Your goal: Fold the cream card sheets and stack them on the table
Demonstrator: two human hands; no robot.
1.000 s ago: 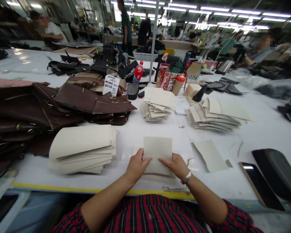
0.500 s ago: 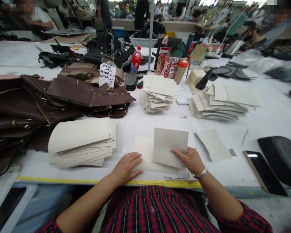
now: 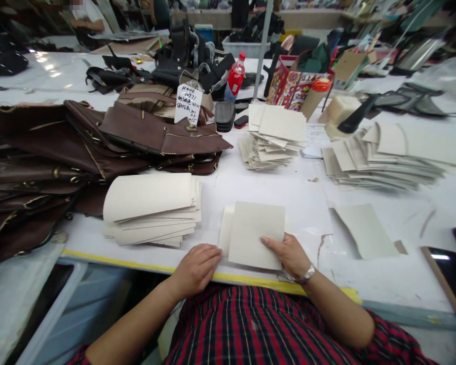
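One wht tbl (image 3: 399, 197), yellow-edged, ppl (image 3: 88, 19) behind

I log one plain grey-white card (image 3: 251, 228), nearly square, uncreased, held by its right edge. Beneath it, on the table (image 3: 289, 186), I make out a paler sheet (image 3: 225, 225), mostly covered, left strip showing.
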